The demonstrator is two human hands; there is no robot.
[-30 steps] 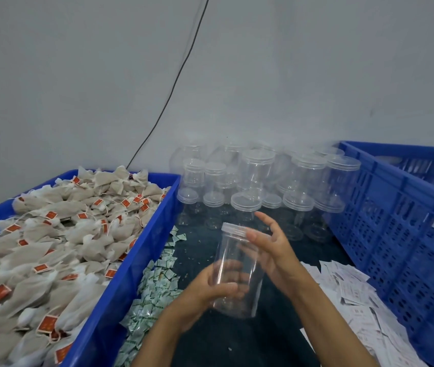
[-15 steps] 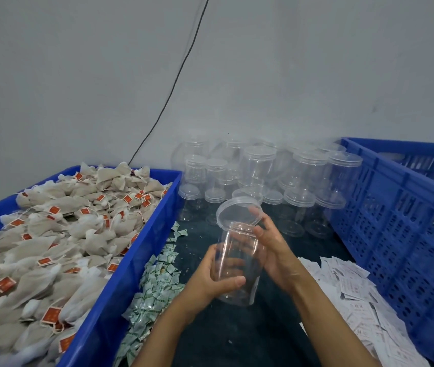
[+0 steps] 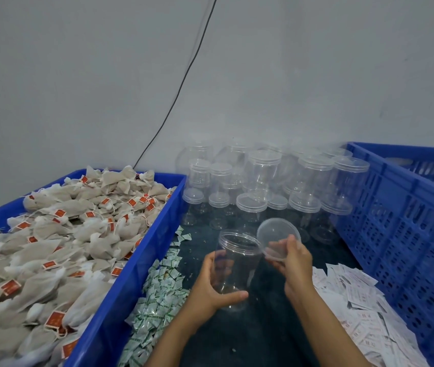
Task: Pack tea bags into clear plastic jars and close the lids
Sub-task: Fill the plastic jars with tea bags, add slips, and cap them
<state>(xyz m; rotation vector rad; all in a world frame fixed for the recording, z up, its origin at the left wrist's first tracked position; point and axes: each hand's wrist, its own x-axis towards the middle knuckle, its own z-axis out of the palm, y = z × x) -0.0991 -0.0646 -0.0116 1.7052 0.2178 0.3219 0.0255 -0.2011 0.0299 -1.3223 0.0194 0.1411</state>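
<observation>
Since half a second ago the round clear plastic lid has come off the tall clear plastic jar and now sits tilted just right of the jar's open mouth, pinched at its lower edge by the right hand. The left hand grips the jar low on its wall, fingers wrapped behind, thumb across the front near the base; the jar is upright, slightly leaning, above the dark work surface.

Assessment: the jar is open and empty, so filling has not begun; the lid needs setting down before the right hand is free.

The tea bags with red tags lie heaped in the blue plastic tray to the left, its rim near the left wrist. Lidded empty jars stand close behind. A blue perforated crate bounds the right. Green sachets and white paper slips flank the open strip between
</observation>
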